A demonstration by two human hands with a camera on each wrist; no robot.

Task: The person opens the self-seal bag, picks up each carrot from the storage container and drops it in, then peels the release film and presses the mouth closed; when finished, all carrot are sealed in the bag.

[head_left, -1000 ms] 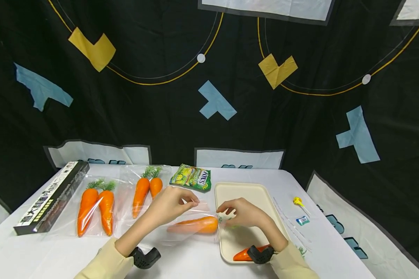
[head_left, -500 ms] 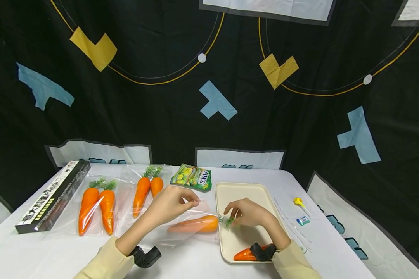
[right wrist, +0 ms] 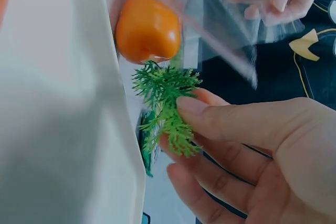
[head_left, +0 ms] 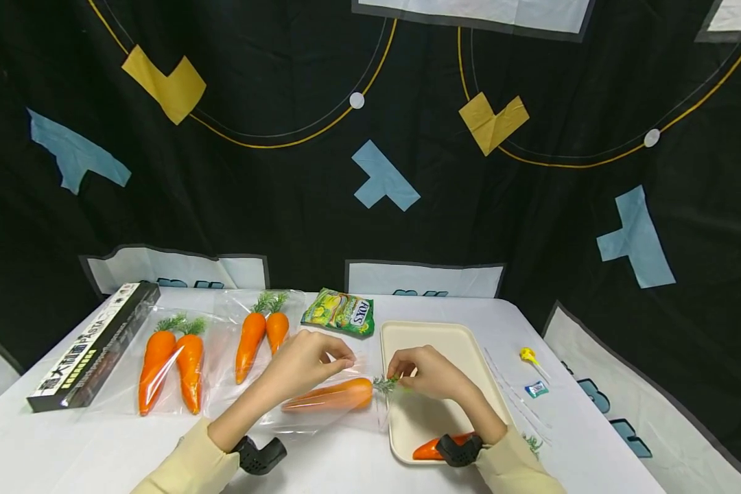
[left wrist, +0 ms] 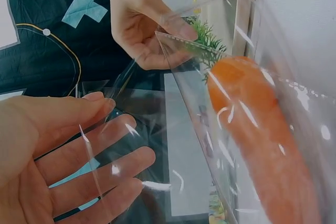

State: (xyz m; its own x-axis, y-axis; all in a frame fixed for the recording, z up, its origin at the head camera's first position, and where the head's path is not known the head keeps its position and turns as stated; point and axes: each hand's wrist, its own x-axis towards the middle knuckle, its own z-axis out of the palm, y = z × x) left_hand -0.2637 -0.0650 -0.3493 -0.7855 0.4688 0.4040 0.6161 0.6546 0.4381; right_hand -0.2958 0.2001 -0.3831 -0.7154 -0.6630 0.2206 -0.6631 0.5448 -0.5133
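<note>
In the head view, my left hand [head_left: 305,360] pinches the edge of a clear plastic bag [left wrist: 184,129] between thumb and index finger, holding its mouth raised. An orange carrot [head_left: 339,396] lies inside that bag, thick end toward the right. Its feathery green top [right wrist: 165,90] pokes out of the bag's mouth, and my right hand [head_left: 429,374] pinches those leaves between thumb and fingers. Beneath the right hand is a cream tray [head_left: 435,343]. Another carrot [head_left: 429,449] lies at the tray's near end, partly hidden by the black wrist camera.
Two bagged pairs of carrots [head_left: 188,367] lie to the left, beside a long black box [head_left: 95,346]. A green snack packet [head_left: 339,312] is behind the tray. On the right are a yellow lollipop [head_left: 529,357], a small wrapped sweet [head_left: 536,390] and clear plastic.
The right hand first shifts right, then comes back left onto the leaves. The carrot has slid left, deeper into the bag. My left hand stays nearly in place.
</note>
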